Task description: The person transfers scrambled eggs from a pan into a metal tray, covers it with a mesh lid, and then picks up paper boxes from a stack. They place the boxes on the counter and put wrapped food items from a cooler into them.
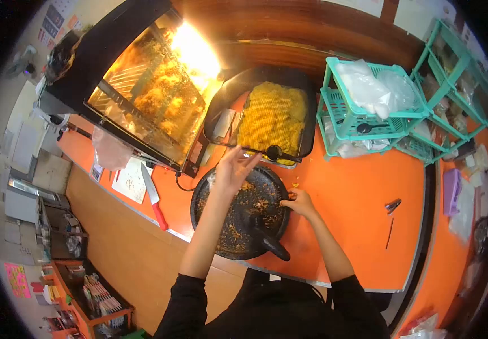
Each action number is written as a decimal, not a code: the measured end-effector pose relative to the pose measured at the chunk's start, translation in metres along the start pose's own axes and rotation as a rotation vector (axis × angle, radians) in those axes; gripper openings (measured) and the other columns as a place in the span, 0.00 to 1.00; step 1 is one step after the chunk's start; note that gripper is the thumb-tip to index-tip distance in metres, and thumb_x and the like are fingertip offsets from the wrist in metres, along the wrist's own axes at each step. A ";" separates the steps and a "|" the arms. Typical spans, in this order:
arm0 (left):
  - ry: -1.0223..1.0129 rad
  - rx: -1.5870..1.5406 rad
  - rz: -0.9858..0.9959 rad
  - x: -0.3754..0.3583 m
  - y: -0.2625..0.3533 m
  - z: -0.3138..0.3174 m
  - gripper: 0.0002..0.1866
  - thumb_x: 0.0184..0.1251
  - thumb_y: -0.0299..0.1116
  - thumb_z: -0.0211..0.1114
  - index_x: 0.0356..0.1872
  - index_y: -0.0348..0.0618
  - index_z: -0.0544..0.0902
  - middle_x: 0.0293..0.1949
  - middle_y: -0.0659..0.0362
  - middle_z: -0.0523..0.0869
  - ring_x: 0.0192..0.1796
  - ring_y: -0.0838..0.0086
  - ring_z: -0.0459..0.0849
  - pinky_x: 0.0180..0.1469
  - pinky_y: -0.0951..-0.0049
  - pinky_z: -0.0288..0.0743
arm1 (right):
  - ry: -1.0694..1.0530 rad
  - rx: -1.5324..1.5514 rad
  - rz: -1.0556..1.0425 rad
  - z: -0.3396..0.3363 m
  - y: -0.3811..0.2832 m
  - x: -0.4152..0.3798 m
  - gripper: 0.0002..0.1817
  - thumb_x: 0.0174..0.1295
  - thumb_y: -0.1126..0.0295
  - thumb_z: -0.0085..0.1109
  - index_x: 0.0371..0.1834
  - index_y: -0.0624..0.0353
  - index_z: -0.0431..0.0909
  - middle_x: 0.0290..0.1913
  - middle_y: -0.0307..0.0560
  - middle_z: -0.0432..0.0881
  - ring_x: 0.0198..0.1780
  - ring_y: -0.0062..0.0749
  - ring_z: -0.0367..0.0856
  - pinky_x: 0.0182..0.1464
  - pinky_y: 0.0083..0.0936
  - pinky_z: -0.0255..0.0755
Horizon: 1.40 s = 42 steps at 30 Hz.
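Observation:
My left hand (234,171) is raised over the back of a dark stone mortar (199,206), fingers stretched apart, with nothing visible in it. Its fingertips are close to a long black-handled ladle or spoon (274,152) lying across the front of a tray of yellow rice-like food (272,118). At the mortar's right rim, my right hand (299,203) has its fingers curled in, apparently gripping the edge. Brownish crumbly paste is spread inside the mortar, and a dark stone pestle (271,244) rests there, its handle projecting over the front rim.
A lit glass warming cabinet (159,90) with fried food stands at back left. Left of the mortar, a red-handled knife (152,189) lies by a white cutting board (132,179). Green plastic racks (334,133) with bags are at right. A stapler (393,205) sits on the orange table (346,192).

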<state>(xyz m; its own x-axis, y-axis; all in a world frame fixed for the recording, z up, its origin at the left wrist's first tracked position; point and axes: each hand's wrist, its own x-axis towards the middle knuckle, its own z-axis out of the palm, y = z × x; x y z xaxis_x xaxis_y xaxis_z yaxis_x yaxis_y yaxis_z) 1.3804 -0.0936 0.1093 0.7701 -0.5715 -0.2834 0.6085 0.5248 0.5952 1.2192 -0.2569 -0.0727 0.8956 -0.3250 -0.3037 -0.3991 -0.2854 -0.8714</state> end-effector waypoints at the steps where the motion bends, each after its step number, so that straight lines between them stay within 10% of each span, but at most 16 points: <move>1: 0.009 -0.023 -0.013 0.002 -0.009 -0.014 0.08 0.69 0.31 0.55 0.44 0.39 0.71 0.44 0.53 0.77 0.55 0.50 0.74 0.63 0.48 0.70 | -0.026 0.006 0.029 -0.007 0.013 0.007 0.28 0.47 0.62 0.72 0.51 0.64 0.78 0.41 0.52 0.84 0.43 0.33 0.83 0.43 0.29 0.77; 6: 0.193 -0.151 -0.054 0.001 -0.060 -0.054 0.07 0.65 0.29 0.58 0.37 0.37 0.72 0.32 0.53 0.75 0.48 0.54 0.75 0.62 0.44 0.68 | -0.262 0.530 0.111 -0.035 0.012 -0.011 0.25 0.58 0.70 0.64 0.60 0.61 0.72 0.47 0.46 0.81 0.46 0.28 0.80 0.47 0.25 0.75; 11: 0.288 -0.188 -0.016 -0.007 -0.075 -0.054 0.13 0.65 0.31 0.58 0.46 0.36 0.69 0.47 0.49 0.70 0.55 0.53 0.70 0.66 0.45 0.61 | -0.176 0.563 0.127 -0.051 0.012 -0.035 0.24 0.59 0.65 0.63 0.59 0.59 0.73 0.41 0.46 0.83 0.43 0.30 0.81 0.47 0.25 0.73; 14: 0.301 -0.026 0.104 -0.042 -0.064 -0.045 0.25 0.69 0.36 0.55 0.63 0.38 0.62 0.64 0.48 0.64 0.68 0.56 0.64 0.69 0.55 0.59 | 0.053 0.034 -0.237 -0.054 0.012 -0.039 0.15 0.60 0.69 0.60 0.50 0.59 0.76 0.37 0.45 0.82 0.42 0.32 0.81 0.43 0.26 0.73; 17: 0.249 0.227 0.254 -0.085 -0.050 -0.068 0.24 0.67 0.34 0.59 0.63 0.44 0.68 0.58 0.55 0.73 0.61 0.65 0.74 0.61 0.64 0.67 | 0.000 -0.459 -0.022 -0.048 -0.078 -0.052 0.09 0.59 0.71 0.58 0.41 0.59 0.74 0.35 0.49 0.80 0.40 0.41 0.80 0.40 0.32 0.73; 19: 0.412 0.470 0.296 -0.116 -0.052 -0.092 0.12 0.68 0.39 0.60 0.42 0.41 0.78 0.38 0.58 0.80 0.40 0.76 0.80 0.46 0.73 0.73 | 0.060 -0.330 -0.322 -0.017 -0.085 -0.036 0.07 0.58 0.70 0.57 0.38 0.59 0.73 0.34 0.51 0.79 0.39 0.47 0.79 0.39 0.37 0.72; 22: 0.632 0.676 0.259 -0.169 -0.051 -0.135 0.20 0.67 0.43 0.62 0.17 0.42 0.76 0.16 0.65 0.74 0.22 0.82 0.72 0.30 0.79 0.67 | 0.101 -0.271 -0.591 0.037 -0.110 -0.008 0.10 0.59 0.66 0.56 0.38 0.60 0.72 0.36 0.53 0.79 0.40 0.52 0.79 0.40 0.42 0.72; 28: 0.738 0.557 0.386 -0.250 -0.027 -0.206 0.22 0.66 0.44 0.61 0.14 0.42 0.76 0.16 0.63 0.74 0.23 0.80 0.73 0.30 0.78 0.65 | 0.249 -0.656 -0.247 0.118 -0.167 0.030 0.17 0.55 0.60 0.60 0.41 0.59 0.75 0.37 0.56 0.82 0.42 0.55 0.81 0.42 0.45 0.74; 34: 0.733 0.530 0.430 -0.324 0.036 -0.284 0.20 0.69 0.40 0.58 0.18 0.41 0.77 0.20 0.62 0.78 0.27 0.80 0.75 0.34 0.78 0.66 | 0.163 -1.033 0.022 0.140 -0.207 0.012 0.18 0.55 0.56 0.61 0.39 0.62 0.82 0.35 0.61 0.83 0.42 0.53 0.83 0.44 0.41 0.77; 42: 0.399 0.994 0.593 -0.307 0.157 -0.307 0.11 0.65 0.34 0.62 0.45 0.43 0.75 0.40 0.60 0.77 0.39 0.77 0.76 0.39 0.77 0.71 | 0.755 -0.450 -0.598 0.233 -0.452 -0.056 0.18 0.62 0.53 0.53 0.32 0.59 0.76 0.28 0.51 0.80 0.32 0.50 0.80 0.32 0.42 0.71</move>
<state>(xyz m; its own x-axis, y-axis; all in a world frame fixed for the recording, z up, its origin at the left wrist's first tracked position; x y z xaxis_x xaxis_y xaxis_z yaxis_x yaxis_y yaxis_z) 1.2986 0.3575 0.0592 0.9893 -0.0824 0.1202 -0.1329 -0.1725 0.9760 1.3948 0.1003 0.2487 0.6780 -0.4528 0.5791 -0.1087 -0.8409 -0.5303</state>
